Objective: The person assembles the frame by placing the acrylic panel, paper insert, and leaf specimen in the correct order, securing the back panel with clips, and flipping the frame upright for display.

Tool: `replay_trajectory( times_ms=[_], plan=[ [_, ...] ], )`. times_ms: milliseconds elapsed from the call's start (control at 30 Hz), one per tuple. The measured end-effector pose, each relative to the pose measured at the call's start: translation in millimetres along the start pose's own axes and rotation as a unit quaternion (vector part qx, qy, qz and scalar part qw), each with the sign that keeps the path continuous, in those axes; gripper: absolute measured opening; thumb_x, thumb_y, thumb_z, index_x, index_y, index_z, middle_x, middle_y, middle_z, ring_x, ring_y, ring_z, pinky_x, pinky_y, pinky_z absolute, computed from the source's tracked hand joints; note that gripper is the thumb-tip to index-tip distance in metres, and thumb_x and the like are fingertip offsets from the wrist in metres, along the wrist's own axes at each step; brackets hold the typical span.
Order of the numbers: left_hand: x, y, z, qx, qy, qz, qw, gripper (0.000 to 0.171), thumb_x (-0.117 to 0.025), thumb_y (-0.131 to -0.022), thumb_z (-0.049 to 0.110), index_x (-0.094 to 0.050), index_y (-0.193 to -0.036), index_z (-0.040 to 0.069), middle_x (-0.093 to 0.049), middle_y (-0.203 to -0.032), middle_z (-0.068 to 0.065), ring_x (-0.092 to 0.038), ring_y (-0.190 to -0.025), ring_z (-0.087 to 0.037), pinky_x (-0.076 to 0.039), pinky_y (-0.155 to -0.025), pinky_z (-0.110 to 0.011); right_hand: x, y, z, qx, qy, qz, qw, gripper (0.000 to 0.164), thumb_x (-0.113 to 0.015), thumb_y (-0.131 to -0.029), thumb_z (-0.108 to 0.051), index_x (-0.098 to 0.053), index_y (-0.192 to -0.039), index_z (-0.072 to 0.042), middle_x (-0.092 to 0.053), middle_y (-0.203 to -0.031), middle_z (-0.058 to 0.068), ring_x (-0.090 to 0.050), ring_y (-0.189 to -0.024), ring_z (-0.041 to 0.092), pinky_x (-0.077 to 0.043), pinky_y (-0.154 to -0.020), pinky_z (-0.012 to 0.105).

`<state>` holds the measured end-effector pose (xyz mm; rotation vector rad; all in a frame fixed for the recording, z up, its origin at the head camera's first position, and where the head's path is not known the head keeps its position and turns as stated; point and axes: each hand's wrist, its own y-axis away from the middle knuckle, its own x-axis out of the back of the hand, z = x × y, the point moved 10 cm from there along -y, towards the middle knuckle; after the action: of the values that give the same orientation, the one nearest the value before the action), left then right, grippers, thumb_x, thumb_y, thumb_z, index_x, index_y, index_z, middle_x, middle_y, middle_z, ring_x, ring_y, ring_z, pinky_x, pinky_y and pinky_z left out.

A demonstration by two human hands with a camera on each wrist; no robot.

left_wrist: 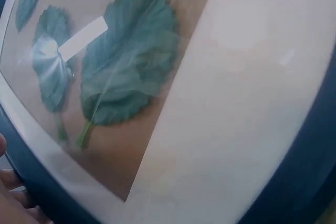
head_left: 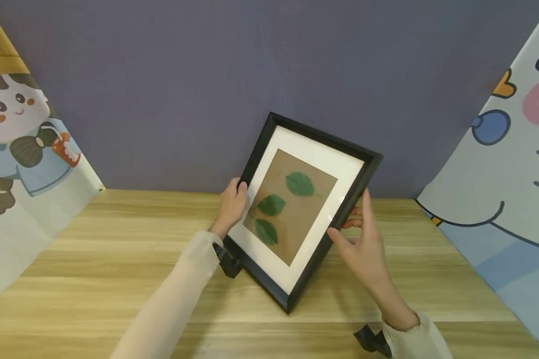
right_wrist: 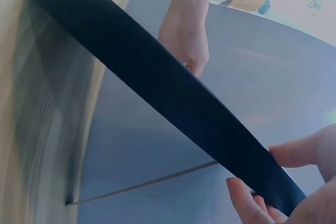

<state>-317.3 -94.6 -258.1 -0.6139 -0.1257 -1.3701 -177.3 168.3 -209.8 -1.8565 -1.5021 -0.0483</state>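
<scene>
A black picture frame [head_left: 312,132] with a white mat and several green pressed leaves [head_left: 300,184] stands tilted, its lower corner close over the wooden tabletop. My left hand [head_left: 231,207] grips the left edge, thumb on the front and the fingers hidden behind. On the opposite edge, my right hand [head_left: 364,244] pinches the frame between thumb and fingers. The right wrist view shows the frame's dark side [right_wrist: 157,77] edge-on, with right-hand fingers [right_wrist: 247,200] around it. In the left wrist view, a leaf [left_wrist: 131,56] fills much of the glass, which carries bright reflections.
The wooden tabletop [head_left: 130,259] runs back to a grey-blue wall [head_left: 161,99]. Cartoon-printed panels stand at the left [head_left: 31,239] and right [head_left: 467,184]. Behind the frame, a thin strip [right_wrist: 147,183] reaches toward the tabletop in the right wrist view.
</scene>
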Motion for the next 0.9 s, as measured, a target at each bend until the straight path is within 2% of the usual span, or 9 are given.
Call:
replay_trajectory(
  times_ms=[100, 200, 367, 567, 800, 867, 900],
  plan=[
    [7.0, 2.6, 2.4, -0.012, 0.016, -0.007, 0.9998, 0.036, -0.036, -0.101, 0.017, -0.051, -0.124, -0.007, -0.058, -0.119, -0.029, -0.055, -0.110, -0.041, -0.042, -0.097, -0.051, -1.1, -5.4, 4.6, -0.023, -0.008, -0.013, 1.000, 0.098, -0.069, -0.082, 0.002, -0.001, -0.153, -0.006, -0.042, -0.126, 0.024, -0.050, -0.097, 0.022, -0.049, -0.063, 0.011],
    [14.2, 6.7, 2.1, -0.009, 0.019, -0.017, 0.9996, 0.037, -0.035, -0.102, 0.016, -0.049, -0.124, -0.009, -0.056, -0.122, -0.030, -0.053, -0.115, -0.042, -0.041, -0.100, -0.051, -2.7, -10.6, 10.7, -0.047, -0.022, -0.024, 0.998, 0.095, -0.068, -0.084, 0.002, -0.005, -0.153, -0.007, -0.041, -0.131, 0.024, -0.050, -0.102, 0.024, -0.048, -0.067, 0.010],
    [27.3, 15.5, -3.3, 0.007, 0.010, -0.021, 0.9997, 0.039, -0.034, -0.102, 0.016, -0.049, -0.127, -0.009, -0.053, -0.128, -0.030, -0.049, -0.121, -0.041, -0.038, -0.104, -0.050, -5.4, -17.8, 18.3, -0.063, -0.048, -0.025, 0.997, 0.078, -0.066, -0.085, 0.004, -0.019, -0.147, 0.001, -0.041, -0.135, 0.024, -0.050, -0.109, 0.028, -0.045, -0.073, 0.007],
    [37.9, 27.2, -7.7, 0.015, 0.004, -0.025, 0.9996, 0.040, -0.034, -0.103, 0.017, -0.047, -0.130, -0.009, -0.050, -0.132, -0.029, -0.047, -0.124, -0.040, -0.036, -0.107, -0.050, -7.0, -26.4, 27.7, -0.066, -0.061, -0.012, 0.996, 0.069, -0.063, -0.085, 0.008, -0.025, -0.143, 0.006, -0.040, -0.136, 0.025, -0.050, -0.113, 0.030, -0.043, -0.076, 0.001],
    [49.2, 41.0, -8.2, -0.001, 0.015, -0.016, 0.9998, 0.036, -0.039, -0.101, 0.012, -0.049, -0.126, -0.012, -0.056, -0.121, -0.031, -0.054, -0.112, -0.041, -0.044, -0.097, -0.050, -8.9, -39.3, 37.2, -0.055, -0.083, 0.009, 0.995, 0.060, -0.059, -0.086, 0.012, -0.036, -0.141, 0.008, -0.045, -0.138, 0.026, -0.052, -0.119, 0.036, -0.042, -0.078, -0.001],
    [51.9, 44.2, -9.3, -0.009, 0.018, -0.012, 0.9997, 0.034, -0.042, -0.099, 0.008, -0.050, -0.124, -0.013, -0.058, -0.116, -0.031, -0.057, -0.106, -0.040, -0.047, -0.093, -0.048, -9.9, -43.0, 38.4, -0.051, -0.088, 0.014, 0.995, 0.059, -0.060, -0.086, 0.012, -0.039, -0.140, 0.007, -0.047, -0.137, 0.025, -0.054, -0.117, 0.032, -0.043, -0.077, 0.000],
    [53.0, 45.7, -10.0, -0.010, 0.023, -0.011, 0.9996, 0.033, -0.044, -0.098, 0.007, -0.050, -0.124, -0.013, -0.058, -0.114, -0.030, -0.058, -0.104, -0.039, -0.048, -0.091, -0.047, -10.6, -44.8, 39.0, -0.049, -0.087, 0.015, 0.995, 0.058, -0.060, -0.086, 0.012, -0.040, -0.140, 0.007, -0.048, -0.137, 0.024, -0.056, -0.115, 0.025, -0.043, -0.077, 0.000]
  ],
)
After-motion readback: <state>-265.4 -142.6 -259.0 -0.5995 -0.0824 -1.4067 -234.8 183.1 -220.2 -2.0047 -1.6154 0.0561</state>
